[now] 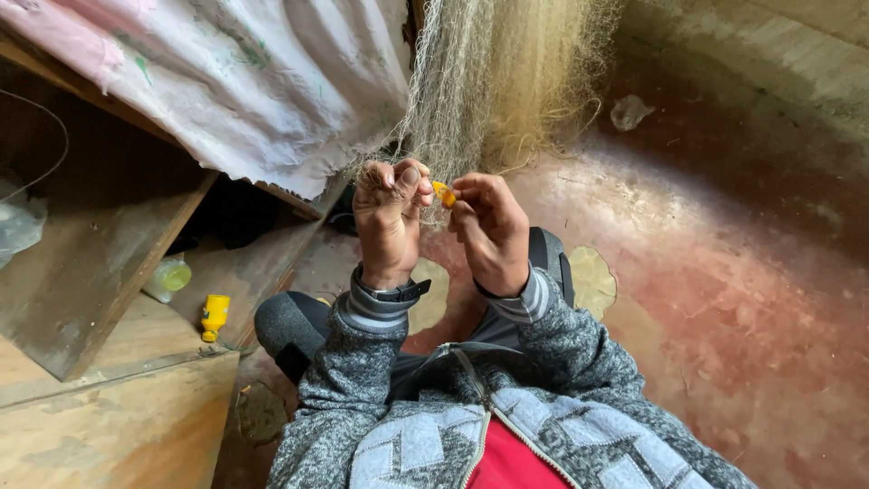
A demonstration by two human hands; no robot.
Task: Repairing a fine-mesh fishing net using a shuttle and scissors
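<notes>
Right hand point(493, 231): raised in front of the chest, fingertips pinched on a small orange piece point(444, 193), which sticks out toward the other hand.
Left hand point(389, 217): just beside the right one, fingers curled tight around strands of the net point(489, 81); a dark watch point(398, 292) sits on the wrist.
Orange piece: between the two hands, at the lower edge of the net, touching the right fingertips; whether the left thumb also touches it I cannot tell.
Net: fine, pale yellowish mesh hanging down from above the hands, bunched where the left fingers gather it.
Sleeves point(362, 362): grey speckled knit with striped cuffs; the jacket is open over a red top point(511, 462).
Knees point(290, 326): dark trousers, bent, below the hands.
Cloth point(262, 81): pale, with pink patches, draped over a wooden frame point(136, 272) to the left of the net.
Yellow bottle point(214, 317): lying on the wooden boards at the left, well apart from the hands, near a pale greenish container point(169, 278).
Floor point(724, 299): reddish, worn concrete, to the right.
</notes>
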